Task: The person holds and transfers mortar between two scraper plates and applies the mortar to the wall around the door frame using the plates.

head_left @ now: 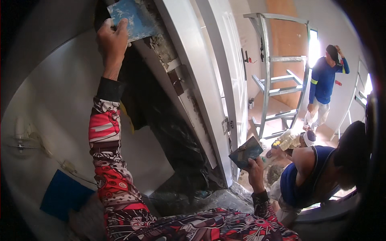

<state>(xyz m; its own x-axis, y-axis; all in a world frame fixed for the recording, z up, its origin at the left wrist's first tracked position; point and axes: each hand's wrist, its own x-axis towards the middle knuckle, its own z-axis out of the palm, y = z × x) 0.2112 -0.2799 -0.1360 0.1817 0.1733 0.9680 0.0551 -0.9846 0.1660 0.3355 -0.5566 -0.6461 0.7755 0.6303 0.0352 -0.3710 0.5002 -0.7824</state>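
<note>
A blue plate (132,18) is pinched by the left hand (111,42), a dark plate (248,153) by the right hand (256,173); through slipping, the white doorframe (201,80) could be scratched.

The blue plate (134,20) looks scuffed, the ladder (287,59) metallic.

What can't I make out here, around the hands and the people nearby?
In the head view:
- Blue plate in the left hand: its top is cut off by the upper edge.
- Dark plate in the right hand: its far face is turned away.
- Crouching person: partly hidden by the person in the sleeveless blue top.
- Red thing beside the standing person: too small to identify.
</note>
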